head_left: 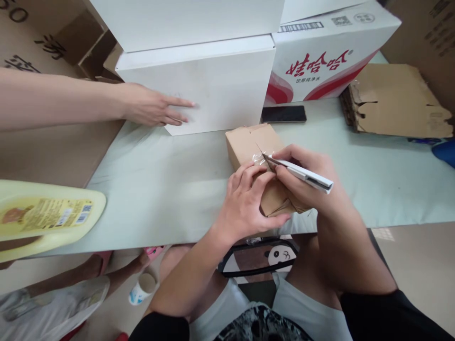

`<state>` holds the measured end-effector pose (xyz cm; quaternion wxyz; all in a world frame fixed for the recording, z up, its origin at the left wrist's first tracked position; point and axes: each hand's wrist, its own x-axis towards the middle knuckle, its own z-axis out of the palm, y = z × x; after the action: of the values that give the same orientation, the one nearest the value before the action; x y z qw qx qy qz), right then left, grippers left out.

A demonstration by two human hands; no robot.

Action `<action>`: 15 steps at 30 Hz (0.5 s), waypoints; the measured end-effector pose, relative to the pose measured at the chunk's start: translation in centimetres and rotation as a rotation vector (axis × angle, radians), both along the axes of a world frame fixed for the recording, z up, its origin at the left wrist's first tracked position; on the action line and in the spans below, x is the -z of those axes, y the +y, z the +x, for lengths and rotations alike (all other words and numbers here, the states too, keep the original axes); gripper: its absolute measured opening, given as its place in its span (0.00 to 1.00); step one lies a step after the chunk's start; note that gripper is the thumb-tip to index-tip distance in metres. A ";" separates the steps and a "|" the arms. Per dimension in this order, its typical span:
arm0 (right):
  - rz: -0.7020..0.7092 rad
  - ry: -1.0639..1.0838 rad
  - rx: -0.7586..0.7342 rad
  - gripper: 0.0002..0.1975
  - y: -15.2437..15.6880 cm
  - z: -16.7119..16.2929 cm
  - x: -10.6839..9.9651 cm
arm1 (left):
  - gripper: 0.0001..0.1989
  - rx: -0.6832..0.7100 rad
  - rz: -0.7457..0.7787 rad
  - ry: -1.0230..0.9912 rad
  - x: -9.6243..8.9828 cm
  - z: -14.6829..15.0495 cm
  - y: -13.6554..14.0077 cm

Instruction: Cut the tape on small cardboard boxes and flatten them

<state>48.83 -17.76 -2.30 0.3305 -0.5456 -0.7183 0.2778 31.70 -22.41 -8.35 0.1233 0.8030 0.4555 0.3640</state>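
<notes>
A small stack of brown cardboard pieces (pixel 245 142) lies near the front edge of the table, with clear tape or plastic (pixel 261 157) across its top. My left hand (pixel 247 201) is wrapped over the near left side of the stack, fingers on top and thumb along the front. In my right hand (pixel 309 177) is a white utility knife (pixel 307 176), its blade out and pointing away to the upper left. The blade tip is at the clear tape; whether it has cut in, I cannot tell.
Another person's hand (pixel 156 105) rests against a white box (pixel 213 85). Behind stand a printed carton (pixel 327 61) and a black phone (pixel 283 114). Flattened cardboard (pixel 398 99) is stacked at the right, a yellow bottle (pixel 46 213) lies left. A paper cup (pixel 142 288) stands below.
</notes>
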 end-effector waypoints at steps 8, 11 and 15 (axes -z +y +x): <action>-0.052 0.117 -0.008 0.05 -0.3 0.2 -0.7 | 0.44 0.008 -0.005 -0.004 0.0 -0.6 0.5; -0.082 0.200 -0.016 0.04 -0.9 0.6 -0.9 | 0.42 0.031 0.027 -0.013 0.1 -0.9 0.7; 0.055 0.415 0.038 0.04 -1.1 1.7 -0.6 | 0.38 0.043 0.064 -0.008 0.2 -1.3 1.0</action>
<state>50.54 -18.90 -1.68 0.4911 -0.4809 -0.6318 0.3583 30.41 -21.44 -8.53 0.1070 0.8147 0.4257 0.3789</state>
